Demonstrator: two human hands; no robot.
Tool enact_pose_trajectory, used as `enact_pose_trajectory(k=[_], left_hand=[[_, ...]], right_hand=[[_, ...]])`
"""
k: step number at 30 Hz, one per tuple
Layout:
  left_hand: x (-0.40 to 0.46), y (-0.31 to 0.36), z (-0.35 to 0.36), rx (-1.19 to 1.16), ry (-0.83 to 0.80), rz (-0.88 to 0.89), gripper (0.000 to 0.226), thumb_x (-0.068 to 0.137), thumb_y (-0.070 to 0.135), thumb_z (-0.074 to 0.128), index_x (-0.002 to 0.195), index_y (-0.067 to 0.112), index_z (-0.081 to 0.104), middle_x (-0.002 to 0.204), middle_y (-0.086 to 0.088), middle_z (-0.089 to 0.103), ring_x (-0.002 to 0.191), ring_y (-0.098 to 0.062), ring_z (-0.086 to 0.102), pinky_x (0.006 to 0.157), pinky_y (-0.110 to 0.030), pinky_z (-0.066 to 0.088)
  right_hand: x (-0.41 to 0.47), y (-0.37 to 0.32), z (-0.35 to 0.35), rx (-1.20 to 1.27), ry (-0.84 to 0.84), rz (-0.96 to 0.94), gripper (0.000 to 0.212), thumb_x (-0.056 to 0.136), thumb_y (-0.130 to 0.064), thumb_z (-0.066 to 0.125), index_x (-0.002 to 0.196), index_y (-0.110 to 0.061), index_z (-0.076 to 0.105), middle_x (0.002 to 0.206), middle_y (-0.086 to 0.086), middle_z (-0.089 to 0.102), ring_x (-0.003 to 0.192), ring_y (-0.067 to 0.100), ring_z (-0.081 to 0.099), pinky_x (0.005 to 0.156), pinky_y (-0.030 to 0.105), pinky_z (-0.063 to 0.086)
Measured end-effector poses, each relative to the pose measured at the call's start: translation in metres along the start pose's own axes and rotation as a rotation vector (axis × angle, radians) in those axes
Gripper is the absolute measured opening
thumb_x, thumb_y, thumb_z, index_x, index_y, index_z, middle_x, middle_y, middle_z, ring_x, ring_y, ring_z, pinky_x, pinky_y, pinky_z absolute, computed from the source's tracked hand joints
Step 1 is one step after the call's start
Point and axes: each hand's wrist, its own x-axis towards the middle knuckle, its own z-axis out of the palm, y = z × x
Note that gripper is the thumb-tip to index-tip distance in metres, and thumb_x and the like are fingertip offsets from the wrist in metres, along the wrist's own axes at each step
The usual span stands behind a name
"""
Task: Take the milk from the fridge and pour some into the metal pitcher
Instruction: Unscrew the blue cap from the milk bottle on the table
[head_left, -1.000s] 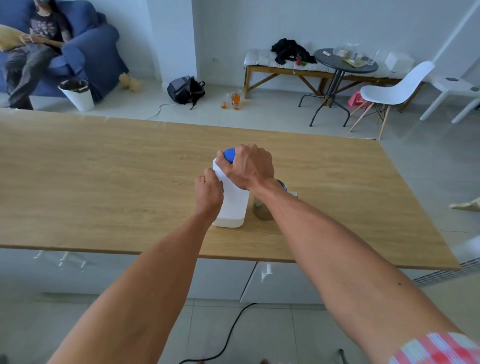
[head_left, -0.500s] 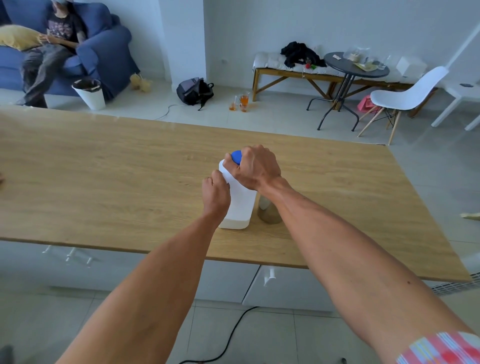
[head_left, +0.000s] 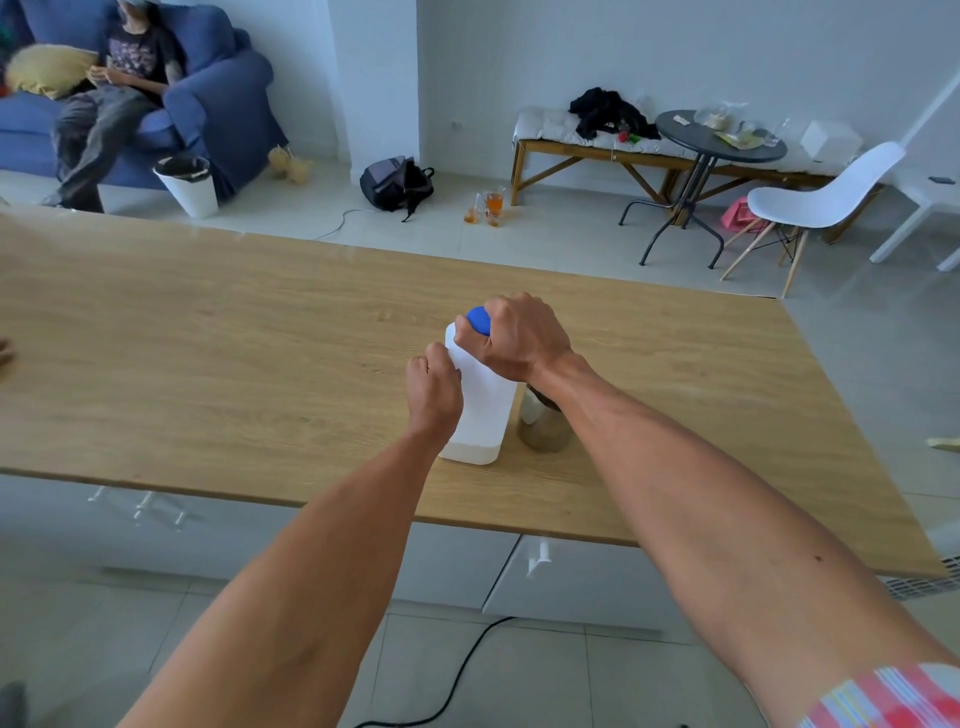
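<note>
A white plastic milk jug (head_left: 483, 410) stands upright on the wooden table (head_left: 208, 364), near its front edge. Its blue cap (head_left: 479, 319) is on top, and my right hand (head_left: 519, 338) is closed around that cap from the right. My left hand (head_left: 434, 395) grips the jug's left side at the handle. Just right of the jug stands the metal pitcher (head_left: 543, 428), touching or nearly touching it. My right wrist covers the pitcher's top.
White cabinet drawers (head_left: 571, 582) sit under the table, and a black cable (head_left: 457, 670) lies on the floor. Beyond the table are a person on a blue sofa (head_left: 218, 98), a white bin (head_left: 189, 187), a backpack (head_left: 397, 183), a bench, a round table (head_left: 719, 137) and a white chair (head_left: 821, 195).
Both hands stay on the jug and cap with almost no movement. The view has shifted slightly, so the pitcher's rim is more hidden behind my right wrist.
</note>
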Motion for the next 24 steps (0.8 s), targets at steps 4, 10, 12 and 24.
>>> enact_pose_trajectory(k=[4,10,12,24], left_hand=[[-0.004,0.000,0.004,-0.048,0.038,-0.017,0.038,0.099,0.012,0.036,0.064,0.018,0.023,0.053,0.009,0.025,0.057,-0.014,0.021,0.053,-0.030,0.023],[-0.005,0.000,0.005,-0.048,0.058,-0.006,0.043,0.096,0.011,0.036,0.056,0.019,0.023,0.047,0.011,0.025,0.054,-0.015,0.020,0.051,-0.032,0.021],[-0.006,0.003,0.006,-0.058,0.074,-0.027,0.041,0.097,0.011,0.037,0.058,0.017,0.025,0.050,0.009,0.028,0.055,-0.015,0.022,0.052,-0.032,0.024],[-0.006,0.001,0.006,-0.105,0.105,-0.079,0.032,0.105,0.017,0.038,0.073,0.014,0.038,0.070,0.004,0.041,0.065,-0.014,0.038,0.065,-0.028,0.036]], right_hand=[[0.001,0.008,0.003,-0.001,0.006,-0.064,0.052,0.085,-0.065,0.036,0.067,-0.016,0.033,0.061,-0.005,0.035,0.051,0.022,0.035,0.050,0.028,0.024],[-0.001,0.021,-0.002,-0.024,-0.014,-0.290,0.039,0.095,-0.046,0.039,0.093,-0.008,0.046,0.091,0.005,0.044,0.068,0.025,0.043,0.056,0.038,0.044],[-0.002,0.020,-0.001,-0.036,0.028,-0.382,0.035,0.091,-0.033,0.039,0.098,-0.002,0.055,0.095,0.010,0.050,0.073,0.025,0.044,0.062,0.044,0.049],[0.000,0.002,-0.012,-0.297,0.130,-0.122,0.067,0.087,-0.081,0.045,0.078,-0.015,0.046,0.060,-0.003,0.050,0.048,0.025,0.047,0.051,0.030,0.031]])
